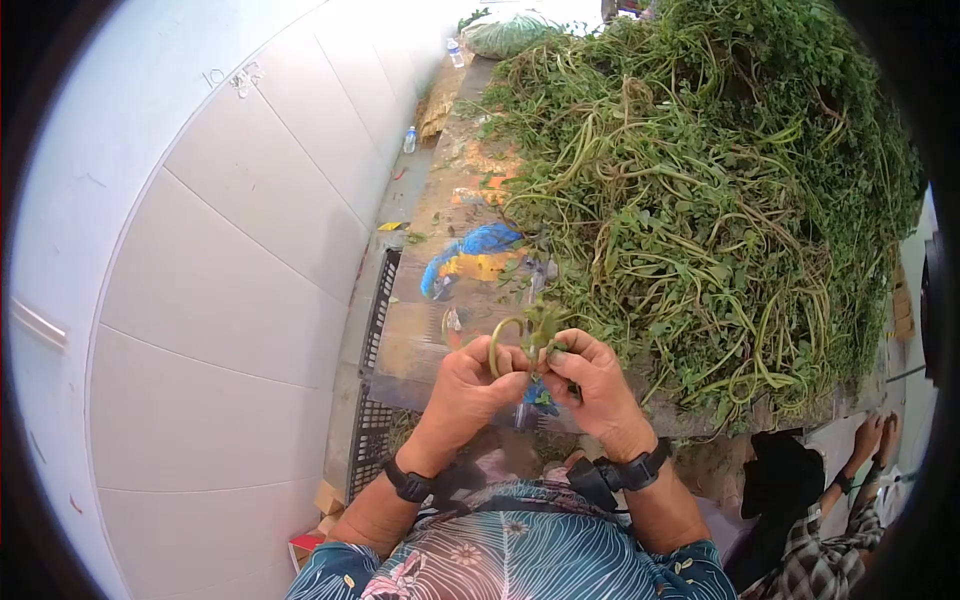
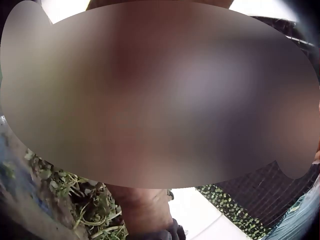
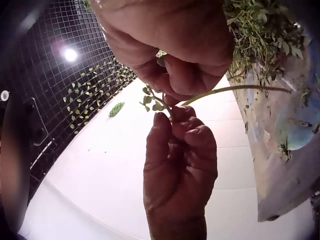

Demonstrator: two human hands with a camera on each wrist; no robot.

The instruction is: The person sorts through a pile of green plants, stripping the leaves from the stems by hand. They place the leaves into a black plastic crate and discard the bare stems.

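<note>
Both hands meet over the near edge of the table in the head view. My left hand pinches a green plant stem that curves up in a loop. Close beside it, my right hand pinches the leafy part of the same sprig with thumb and fingers. From the right wrist view, small round leaves stick out between the fingertips of the two hands, and the long bare stem extends to the side. A broad blur hides most of the left wrist view.
A large heap of leafy stems covers the right of the table. Black plastic crates stand by the white wall. Bottles are beyond the table's left edge. Another person's hands show at lower right.
</note>
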